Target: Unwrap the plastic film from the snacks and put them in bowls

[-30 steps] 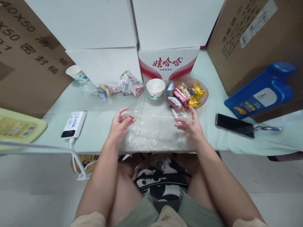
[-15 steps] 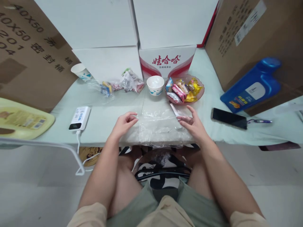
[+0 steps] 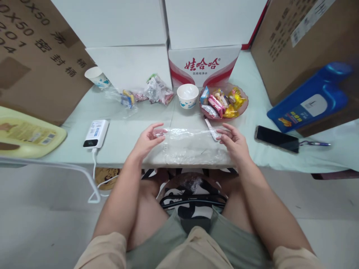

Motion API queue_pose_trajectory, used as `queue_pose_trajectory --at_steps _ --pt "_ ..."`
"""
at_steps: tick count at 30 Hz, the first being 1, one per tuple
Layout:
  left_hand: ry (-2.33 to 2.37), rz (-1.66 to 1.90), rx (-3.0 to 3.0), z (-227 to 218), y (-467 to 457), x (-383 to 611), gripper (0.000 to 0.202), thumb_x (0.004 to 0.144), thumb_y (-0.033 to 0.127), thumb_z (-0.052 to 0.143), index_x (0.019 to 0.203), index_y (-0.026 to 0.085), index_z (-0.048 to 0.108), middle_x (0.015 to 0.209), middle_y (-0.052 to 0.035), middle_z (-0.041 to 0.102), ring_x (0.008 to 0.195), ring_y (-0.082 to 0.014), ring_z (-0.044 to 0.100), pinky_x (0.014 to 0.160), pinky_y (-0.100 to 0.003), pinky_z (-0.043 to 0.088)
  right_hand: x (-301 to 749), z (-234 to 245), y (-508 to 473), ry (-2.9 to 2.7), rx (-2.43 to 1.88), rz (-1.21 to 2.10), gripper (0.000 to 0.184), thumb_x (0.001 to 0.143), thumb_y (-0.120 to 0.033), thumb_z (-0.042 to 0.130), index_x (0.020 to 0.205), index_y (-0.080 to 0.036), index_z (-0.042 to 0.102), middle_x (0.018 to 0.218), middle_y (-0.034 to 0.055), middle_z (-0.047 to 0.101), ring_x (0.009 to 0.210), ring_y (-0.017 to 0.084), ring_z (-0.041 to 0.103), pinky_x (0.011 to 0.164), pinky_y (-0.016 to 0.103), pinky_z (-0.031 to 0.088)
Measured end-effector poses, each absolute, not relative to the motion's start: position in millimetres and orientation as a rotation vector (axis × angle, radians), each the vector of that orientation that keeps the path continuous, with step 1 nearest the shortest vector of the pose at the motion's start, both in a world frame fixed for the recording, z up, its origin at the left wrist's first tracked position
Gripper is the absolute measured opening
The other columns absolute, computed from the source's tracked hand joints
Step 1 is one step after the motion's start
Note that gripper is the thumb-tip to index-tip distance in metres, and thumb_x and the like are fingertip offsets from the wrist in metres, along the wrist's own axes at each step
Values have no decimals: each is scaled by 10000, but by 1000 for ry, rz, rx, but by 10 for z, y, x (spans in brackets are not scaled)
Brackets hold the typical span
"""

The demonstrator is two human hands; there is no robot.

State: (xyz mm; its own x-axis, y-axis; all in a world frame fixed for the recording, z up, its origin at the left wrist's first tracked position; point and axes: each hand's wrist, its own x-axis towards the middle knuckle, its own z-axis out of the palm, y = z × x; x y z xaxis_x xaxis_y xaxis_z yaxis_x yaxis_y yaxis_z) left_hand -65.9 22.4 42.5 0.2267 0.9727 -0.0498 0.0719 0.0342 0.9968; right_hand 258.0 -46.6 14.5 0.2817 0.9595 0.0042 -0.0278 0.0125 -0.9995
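Observation:
A crinkled clear plastic bag (image 3: pixel 193 145) stretches between my two hands over the front of the table. Its upper edge runs to the curled fingers of my left hand (image 3: pixel 150 140), thumb and forefinger closing on it. At the other end, my right hand (image 3: pixel 234 142) pinches the bag with bent fingers. Beside the right fingertips lies a thin white strip (image 3: pixel 211 129), partly covered by the film. Just beyond the bag stand a paper cup (image 3: pixel 187 98) with blue prints and a pinkish glass bowl (image 3: pixel 243 110) of wrapped snacks.
Behind are white boxes (image 3: pixel 207 63); cardboard boxes (image 3: pixel 30 67) flank both sides. At left are a power bank (image 3: pixel 97 132) with cable, a yellow bottle (image 3: pixel 30 134) and bagged snacks (image 3: pixel 158 91). On the right lie a phone (image 3: pixel 276 139) and blue bottle (image 3: pixel 308 99).
Both hands have risen slightly away from me, and their fingers have closed on the bag. Its upper edge is now drawn taut between them. The camera view has shifted a little.

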Motion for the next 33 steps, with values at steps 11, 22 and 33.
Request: queue_pose_trajectory --at_steps 11,22,33 --pt "1444 936 2077 288 264 -682 207 800 287 654 932 186 776 754 -1 481 727 -149 518 750 -322 477 2597 30 -450 -1439 -1654 392 221 807 -359 626 914 -204 739 912 67 579 794 205 602 764 401 543" --pt "1112 975 1175 571 324 -592 442 680 555 790 806 187 579 943 -51 678 836 -190 682 710 -308 539 2432 210 -347 -1236 -1164 1115 481 782 -462 704 1163 -289 466 802 -17 649 942 232 697 886 407 525" --pt "1078 780 967 611 456 -716 812 568 221 882 1276 227 484 804 5 734 545 -68 586 517 -155 409 2427 290 -476 -891 -1333 1282 841 624 -398 794 1364 -336 401 978 -21 619 635 123 621 530 260 508"
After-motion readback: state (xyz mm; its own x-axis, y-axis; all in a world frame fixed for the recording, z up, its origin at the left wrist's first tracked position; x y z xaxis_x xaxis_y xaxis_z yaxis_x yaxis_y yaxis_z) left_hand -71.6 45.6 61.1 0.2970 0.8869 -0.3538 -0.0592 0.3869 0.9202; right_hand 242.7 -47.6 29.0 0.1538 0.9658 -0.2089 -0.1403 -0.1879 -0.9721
